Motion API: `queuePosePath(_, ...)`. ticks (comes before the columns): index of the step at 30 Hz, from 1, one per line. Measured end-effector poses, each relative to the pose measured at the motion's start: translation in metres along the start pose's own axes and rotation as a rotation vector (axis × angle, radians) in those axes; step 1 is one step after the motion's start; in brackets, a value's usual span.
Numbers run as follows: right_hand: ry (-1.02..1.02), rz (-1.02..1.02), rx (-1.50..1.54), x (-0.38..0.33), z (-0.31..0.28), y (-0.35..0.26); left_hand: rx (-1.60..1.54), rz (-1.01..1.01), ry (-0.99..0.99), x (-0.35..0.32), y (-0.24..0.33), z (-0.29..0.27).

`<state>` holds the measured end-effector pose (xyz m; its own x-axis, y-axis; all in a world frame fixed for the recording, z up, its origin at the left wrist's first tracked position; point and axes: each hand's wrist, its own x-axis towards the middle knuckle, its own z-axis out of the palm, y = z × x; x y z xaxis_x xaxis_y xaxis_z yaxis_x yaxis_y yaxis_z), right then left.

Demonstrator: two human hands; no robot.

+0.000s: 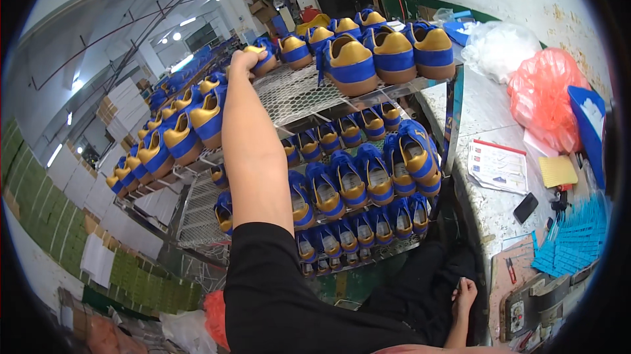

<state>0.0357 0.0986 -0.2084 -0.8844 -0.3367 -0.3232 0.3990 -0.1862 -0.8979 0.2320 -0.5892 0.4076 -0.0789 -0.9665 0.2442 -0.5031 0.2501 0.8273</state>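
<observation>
Well, left fingers (246, 58) close round a blue shoe (265, 57); neighbouring shoes (351, 62) crowd the rack (286, 96); right fingers (461, 287) curl, contents unclear.

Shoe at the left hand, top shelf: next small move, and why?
Probably ease the shoe a little toward the body with the left hand. The hand is already on it at near full reach, and bare mesh on the top shelf in front leaves room. The right hand is low and away from the rack, so the left seems best placed.
</observation>
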Motion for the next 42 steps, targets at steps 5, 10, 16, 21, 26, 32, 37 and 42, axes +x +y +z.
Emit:
queuePosePath(5, -0.006, 0.026, -0.030, 0.014, 0.008, -0.004, 0.357, -0.052, -0.230, 0.024, 0.008, -0.004)
queuePosePath(10, -0.010, 0.009, -0.028, 0.017, 0.003, -0.006, 0.775, -0.034, -0.343, -0.013, 0.035, -0.006)
queuePosePath(16, -0.042, 0.003, 0.008, 0.009, 0.017, -0.012, 1.040, 0.000, 0.028, 0.082, 0.005, -0.063)
queuePosePath(21, -0.059, 0.020, 0.023, 0.007, 0.015, -0.014, 1.051, 0.107, 0.228, 0.045, -0.026, -0.038)
queuePosePath(26, -0.074, 0.008, 0.070, 0.016, 0.011, -0.006, 0.546, 0.404, 0.860, 0.043, -0.006, -0.032)
queuePosePath(32, -0.121, 0.039, 0.081, 0.005, 0.022, -0.025, -0.454, 0.835, 0.766, -0.021, 0.086, -0.045)
queuePosePath(37, -0.124, 0.037, 0.091, -0.021, 0.016, -0.040, -1.192, 0.926, 0.036, -0.179, 0.113, 0.003)
queuePosePath(42, -0.195, -0.091, 0.139, -0.057, 0.009, -0.073, -1.157, 0.766, -0.567, -0.358, 0.020, 0.072)
